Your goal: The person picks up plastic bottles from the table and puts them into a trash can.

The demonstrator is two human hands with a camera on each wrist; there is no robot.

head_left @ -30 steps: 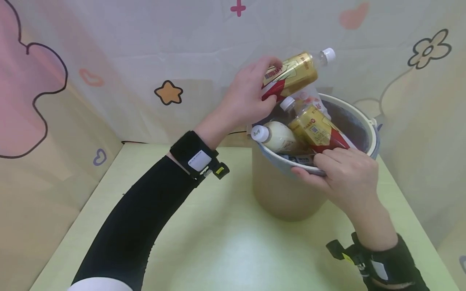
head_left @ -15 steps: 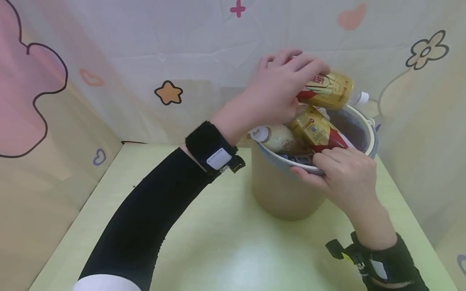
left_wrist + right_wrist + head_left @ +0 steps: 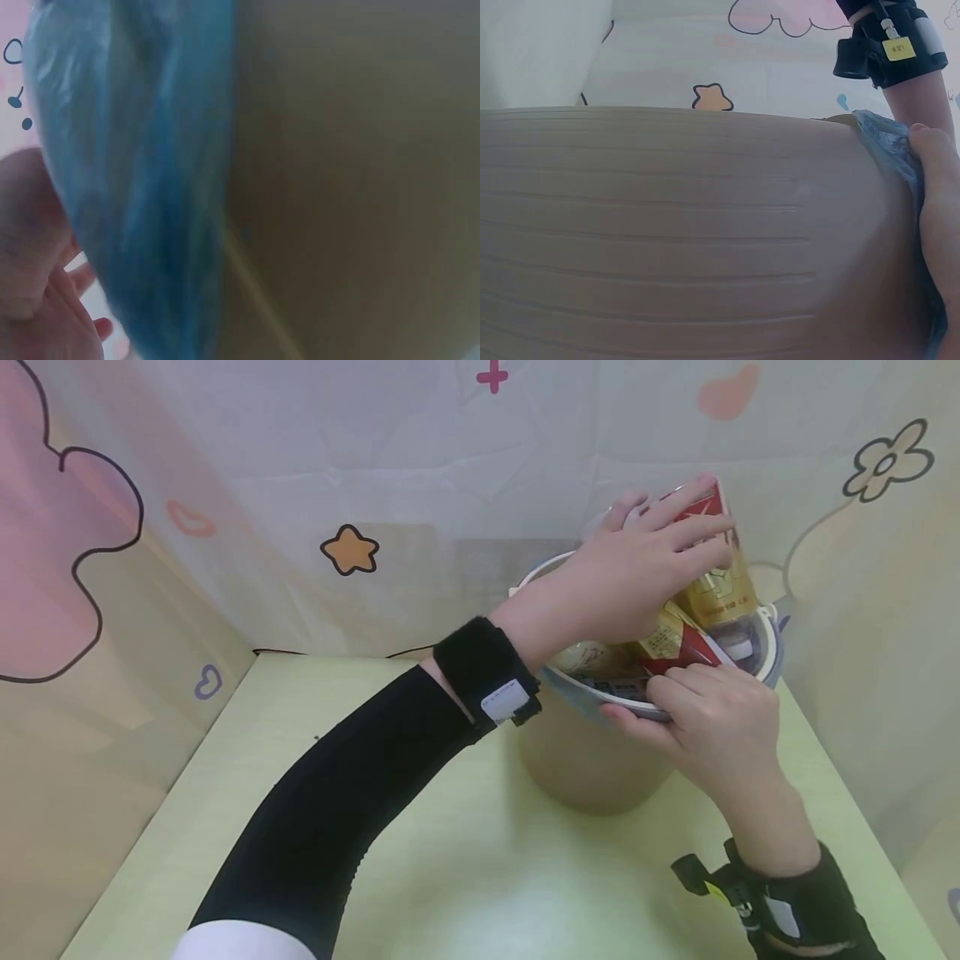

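Observation:
In the head view, my left hand [image 3: 637,572] is over the far side of a beige bin, its fingers across a plastic drink bottle [image 3: 723,581] with a gold and red label. That bottle is tipped cap down inside the rim; my left thumb is hidden. My right hand [image 3: 716,727] grips the near right rim [image 3: 633,703], thumb outside, fingers inside. Beneath my left hand lie a second gold and red bottle [image 3: 678,639] and a cream-coloured bottle [image 3: 588,656], partly covered. A blue bag [image 3: 150,172] lines the bin and hangs over its edge, close to my left hand in the left wrist view.
The bin's ribbed beige wall [image 3: 667,225] fills most of the right wrist view. It stands on a pale green table [image 3: 450,860], near a printed cloth backdrop [image 3: 420,443] behind and at both sides.
My left hand has carried the bottle rightward over the bin, and the bottle has turned from lying sideways to cap down. My right hand has stayed on the rim.

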